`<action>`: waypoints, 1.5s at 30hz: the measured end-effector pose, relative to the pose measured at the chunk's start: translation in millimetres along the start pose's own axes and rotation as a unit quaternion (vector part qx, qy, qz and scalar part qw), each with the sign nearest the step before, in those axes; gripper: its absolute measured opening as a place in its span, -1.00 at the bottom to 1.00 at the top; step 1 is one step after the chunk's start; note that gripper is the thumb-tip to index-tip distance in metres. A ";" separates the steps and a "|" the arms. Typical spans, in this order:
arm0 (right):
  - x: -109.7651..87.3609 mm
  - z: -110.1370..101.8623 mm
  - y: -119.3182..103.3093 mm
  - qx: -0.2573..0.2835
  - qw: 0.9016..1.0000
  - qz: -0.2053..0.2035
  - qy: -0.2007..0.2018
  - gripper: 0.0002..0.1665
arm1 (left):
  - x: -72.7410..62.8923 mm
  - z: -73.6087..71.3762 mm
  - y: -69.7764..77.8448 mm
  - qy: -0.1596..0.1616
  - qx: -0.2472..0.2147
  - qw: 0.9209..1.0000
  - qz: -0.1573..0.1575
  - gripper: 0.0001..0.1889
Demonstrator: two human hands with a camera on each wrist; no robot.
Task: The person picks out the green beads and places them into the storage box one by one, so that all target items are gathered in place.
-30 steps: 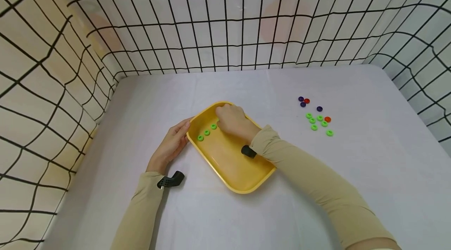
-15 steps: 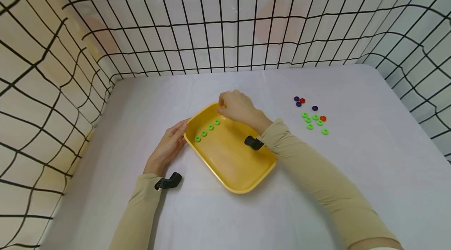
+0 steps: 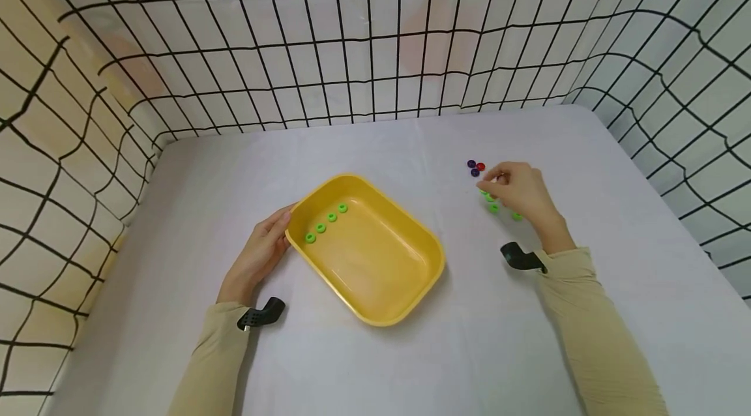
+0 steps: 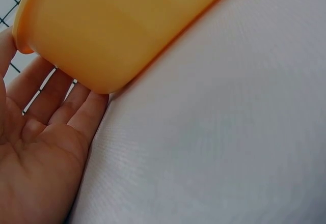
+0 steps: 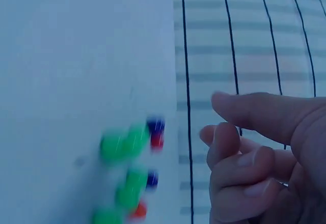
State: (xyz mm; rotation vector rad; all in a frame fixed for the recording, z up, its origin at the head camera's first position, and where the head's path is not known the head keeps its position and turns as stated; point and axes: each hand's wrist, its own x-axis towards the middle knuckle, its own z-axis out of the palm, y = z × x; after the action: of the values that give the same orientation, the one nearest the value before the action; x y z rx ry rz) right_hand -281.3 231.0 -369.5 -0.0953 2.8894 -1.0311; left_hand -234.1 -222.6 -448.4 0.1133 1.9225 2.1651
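Observation:
A yellow tray [image 3: 375,272] lies at a slant on the white tabletop. My left hand [image 3: 258,253] holds its left corner, the thumb by the rim and the fingers against the outer wall in the left wrist view. Inside, several small green rings [image 3: 321,228] form a row along the upper left wall. My right hand [image 3: 522,194] hovers over loose green rings [image 3: 493,208] on the right; its thumb and index finger are apart with nothing visible between them. Purple rings [image 3: 471,163] and a red ring [image 3: 480,167] lie just beyond. The hand hides some rings.
A black wire grid [image 3: 375,44] surrounds the back and sides of the table [image 3: 328,370]. Each wrist wears a small black camera mount, such as the right one [image 3: 519,256]. In the right wrist view, an orange-red ring [image 5: 137,210] lies near the blurred green ones.
The right hand has left the tray's far end and moved right to the loose rings, uncovering a fourth-in-line green ring in the tray. The left hand stays at the tray's corner.

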 end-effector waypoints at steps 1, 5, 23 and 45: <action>-4.4 -4.6 10.3 -0.004 1.000 0.015 0.001 -0.59 | -1.3 -1.2 0.3 0.002 -0.001 1.000 0.000 -0.39; -14.9 -18.5 40.8 -0.031 0.998 0.052 -0.023 -0.50 | -6.2 -5.2 1.4 0.006 -0.011 1.000 0.004 -0.48; -19.0 -16.9 69.9 -0.047 0.991 0.087 -0.089 -0.50 | -4.0 -0.5 0.8 -0.002 -0.012 1.000 0.011 -0.41; -9.8 -21.6 34.9 -0.043 0.996 0.039 -0.072 -0.57 | -0.2 0.9 0.3 -0.001 -0.016 1.000 0.007 -0.37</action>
State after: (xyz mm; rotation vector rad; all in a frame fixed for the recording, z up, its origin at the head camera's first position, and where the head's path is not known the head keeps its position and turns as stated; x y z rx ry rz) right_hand -274.6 272.4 -374.5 -0.0589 2.7829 -0.8509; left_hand -233.7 -221.8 -448.0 0.1246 1.8896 2.2035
